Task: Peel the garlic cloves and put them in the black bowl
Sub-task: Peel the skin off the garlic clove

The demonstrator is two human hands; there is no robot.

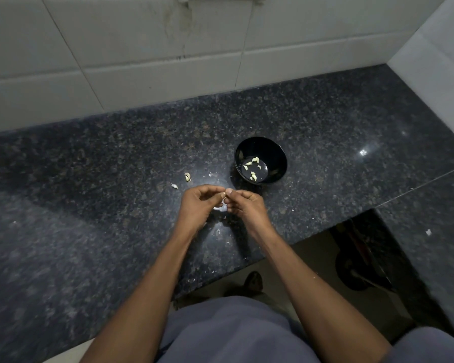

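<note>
2 hands [224, 201] pinch 1 clove [223, 195] near counter edge [236, 268].

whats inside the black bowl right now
Several pale peeled garlic cloves lie scattered on the floor of the black bowl. The near wall hides a strip of the bottom, so any cloves there cannot be seen.

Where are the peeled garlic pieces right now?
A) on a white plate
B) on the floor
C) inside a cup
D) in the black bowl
D: several pale peeled garlic pieces lie on the bottom of the black bowl standing on the dark counter.
</note>
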